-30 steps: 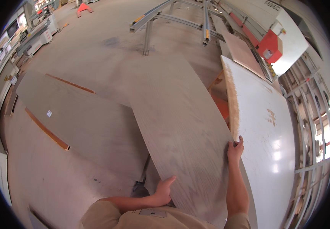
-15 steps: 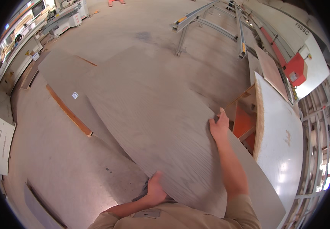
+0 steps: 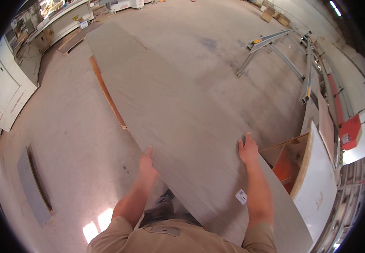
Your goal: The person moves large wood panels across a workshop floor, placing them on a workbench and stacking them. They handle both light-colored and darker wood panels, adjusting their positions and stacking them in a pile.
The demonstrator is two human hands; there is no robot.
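Observation:
A long, wide grey board stretches away from me over the concrete floor, its near end at my waist. My left hand grips its left edge, fingers curled around it. My right hand holds the right edge, palm pressed on the top face. A small white label is stuck on the board near my right forearm.
A narrow orange-brown strip lies on the floor left of the board. White panels stand on edge at the right over an orange frame. A grey metal rail frame lies far right. Machines line the far left wall.
The board has swung from a tilted position by the standing panels to lying flat and pointing away from me. My left hand moved from under it to its left edge.

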